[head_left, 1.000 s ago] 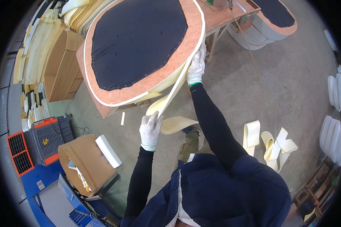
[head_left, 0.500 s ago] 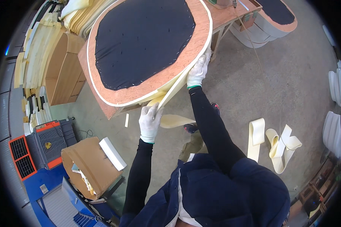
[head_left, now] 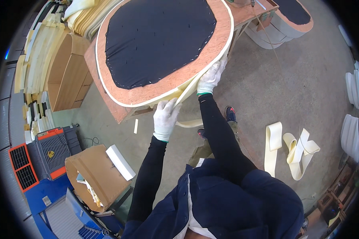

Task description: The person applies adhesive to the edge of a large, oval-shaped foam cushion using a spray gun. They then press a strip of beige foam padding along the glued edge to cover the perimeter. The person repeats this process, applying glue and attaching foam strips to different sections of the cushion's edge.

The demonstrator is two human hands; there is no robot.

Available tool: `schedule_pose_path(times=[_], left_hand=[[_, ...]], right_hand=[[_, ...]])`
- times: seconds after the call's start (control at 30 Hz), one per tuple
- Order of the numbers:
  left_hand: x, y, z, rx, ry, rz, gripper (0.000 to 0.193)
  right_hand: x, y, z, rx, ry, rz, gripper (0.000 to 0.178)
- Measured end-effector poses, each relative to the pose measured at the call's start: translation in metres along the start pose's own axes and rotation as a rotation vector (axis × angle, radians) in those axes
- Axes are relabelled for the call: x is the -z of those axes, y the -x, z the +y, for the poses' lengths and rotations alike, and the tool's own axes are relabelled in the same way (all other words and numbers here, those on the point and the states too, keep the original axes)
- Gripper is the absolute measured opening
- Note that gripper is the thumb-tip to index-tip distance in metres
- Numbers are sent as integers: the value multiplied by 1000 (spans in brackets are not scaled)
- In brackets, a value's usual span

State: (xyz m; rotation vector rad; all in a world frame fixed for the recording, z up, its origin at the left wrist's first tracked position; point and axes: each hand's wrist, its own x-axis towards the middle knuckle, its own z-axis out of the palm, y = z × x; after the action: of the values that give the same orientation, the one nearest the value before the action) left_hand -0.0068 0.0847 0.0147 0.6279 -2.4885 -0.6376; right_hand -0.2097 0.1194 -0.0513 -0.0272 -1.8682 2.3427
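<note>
A large rounded wooden frame [head_left: 163,91] with black cloth [head_left: 159,40] stapled over its middle lies on the worktable. Pale foam runs round its rim. My gloved left hand [head_left: 166,116] is closed on a cream foam strip [head_left: 188,88] just off the frame's near edge. Part of that strip hangs below, behind my left hand. My gloved right hand [head_left: 212,76] presses the strip against the frame's near right side, its fingers partly hidden behind the edge. Between the two hands the strip is stretched at a slant.
Cream foam strips [head_left: 273,149] lie on the floor at right. A second rounded frame [head_left: 297,26] stands at the back right. At left are cardboard boxes [head_left: 95,171], stacked foam sheets [head_left: 40,55] and an orange-grey machine [head_left: 54,153]. A hose [head_left: 266,30] hangs by the table.
The frame has shifted slightly right and up in view. My left hand has moved up and right, closer to my right hand. Less of the hanging strip shows.
</note>
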Motion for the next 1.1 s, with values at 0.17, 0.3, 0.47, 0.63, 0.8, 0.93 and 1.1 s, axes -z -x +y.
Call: schedule_pose_path(times=[0.17,0.3,0.47,0.63,0.8,0.93,1.1], left_hand=[[2,-7,-6,-25,1,-14,34],[5,-11,-10,27,38,-10,30],[7,-15,-13,-15,54,8,27],[7,-20,-17,-18,37,8,26],[5,-21,-18,-35,23,65,24],[1,-22,-16,-31,3,121,23],[-1,-23,-10,-33,21,126,21]], right_hand=[[-4,16,-3,3,43,19,73],[-9,28,-4,12,34,56,72],[-14,40,-4,-21,22,66,71],[-18,55,-12,-29,64,93,73],[-27,66,-8,-53,52,145,75],[-35,77,-4,-75,-4,158,79],[5,43,-31,-156,236,-65,81]])
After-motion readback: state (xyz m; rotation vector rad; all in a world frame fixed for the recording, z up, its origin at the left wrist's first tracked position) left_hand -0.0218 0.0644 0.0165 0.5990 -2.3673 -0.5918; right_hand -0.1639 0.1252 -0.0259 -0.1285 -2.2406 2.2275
